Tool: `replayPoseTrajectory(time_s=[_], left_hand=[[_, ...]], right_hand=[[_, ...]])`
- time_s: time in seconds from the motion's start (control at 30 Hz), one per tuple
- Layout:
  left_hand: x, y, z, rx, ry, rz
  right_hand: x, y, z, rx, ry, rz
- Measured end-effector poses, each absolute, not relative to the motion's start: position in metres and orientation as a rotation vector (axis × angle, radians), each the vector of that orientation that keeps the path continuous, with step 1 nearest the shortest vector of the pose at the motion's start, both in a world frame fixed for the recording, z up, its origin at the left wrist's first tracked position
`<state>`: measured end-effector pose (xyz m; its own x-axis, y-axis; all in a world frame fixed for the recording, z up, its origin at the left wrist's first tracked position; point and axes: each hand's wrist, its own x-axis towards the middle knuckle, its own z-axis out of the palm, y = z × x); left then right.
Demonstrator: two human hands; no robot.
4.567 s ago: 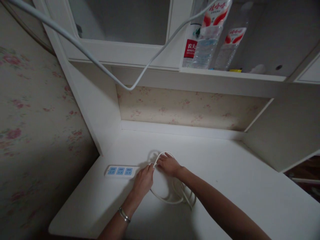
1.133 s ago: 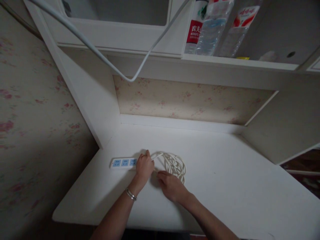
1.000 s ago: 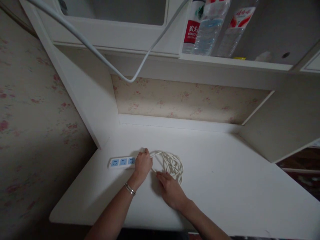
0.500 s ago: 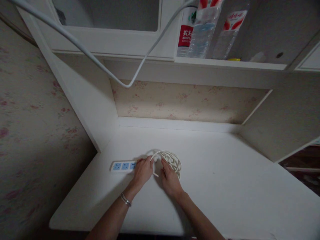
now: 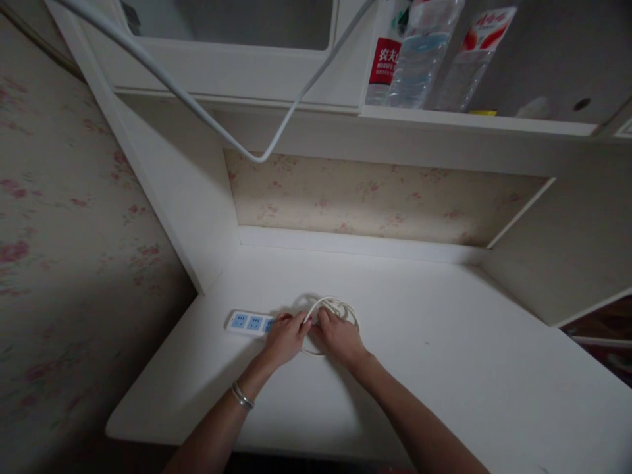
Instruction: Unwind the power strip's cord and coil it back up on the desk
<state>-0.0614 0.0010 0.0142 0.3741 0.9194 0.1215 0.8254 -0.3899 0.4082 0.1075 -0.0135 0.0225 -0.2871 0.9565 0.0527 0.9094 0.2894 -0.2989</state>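
Observation:
A white power strip [image 5: 247, 322] with blue sockets lies on the white desk [image 5: 444, 355], its white cable [image 5: 340, 307] wound into a small coil just to its right. My left hand [image 5: 284, 339], a bracelet on its wrist, rests over the strip's right end with fingers curled on the cable where it leaves the strip. My right hand [image 5: 340, 339] lies on the coil's near side, fingers closed on the loops. The two hands nearly touch.
A thick white cord [image 5: 197, 108] hangs in a loop above the desk. Water bottles [image 5: 419, 52] stand on a shelf at the upper right. Floral wallpaper [image 5: 74, 250] covers the left wall; a cabinet side panel [image 5: 182, 191] borders the desk's left rear.
The coil has been drawn tighter and smaller. My right hand has moved from the desk in front of the coil up onto it, beside my left hand.

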Motion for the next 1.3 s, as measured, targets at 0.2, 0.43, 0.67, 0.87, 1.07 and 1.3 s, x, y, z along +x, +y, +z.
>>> replayPoseTrajectory(time_s=[0.2,0.43,0.67,0.87,1.07,1.3], left_hand=[[-0.06,0.001,0.012,2.332,1.549,0.518],[-0.055,-0.005,0.016,2.405,1.507,0.529],[-0.055,-0.004,0.013,2.444,1.481,0.494],[-0.053,0.001,0.009,2.48,1.529,0.539],[-0.049,0.003,0.006,2.484,1.561,0.573],[-0.044,0.006,0.003,2.39,1.58,0.609]], right_hand=[[0.124,-0.006,0.046,-1.559,-2.55,0.213],[0.173,0.006,0.089,-1.797,-2.482,0.194],[0.24,0.007,0.105,-1.86,-2.371,0.399],[0.29,-0.012,0.116,-1.963,-2.13,0.653],[0.274,-0.063,0.115,-1.913,-2.001,0.933],[0.2,-0.094,0.114,-1.629,-2.135,1.271]])
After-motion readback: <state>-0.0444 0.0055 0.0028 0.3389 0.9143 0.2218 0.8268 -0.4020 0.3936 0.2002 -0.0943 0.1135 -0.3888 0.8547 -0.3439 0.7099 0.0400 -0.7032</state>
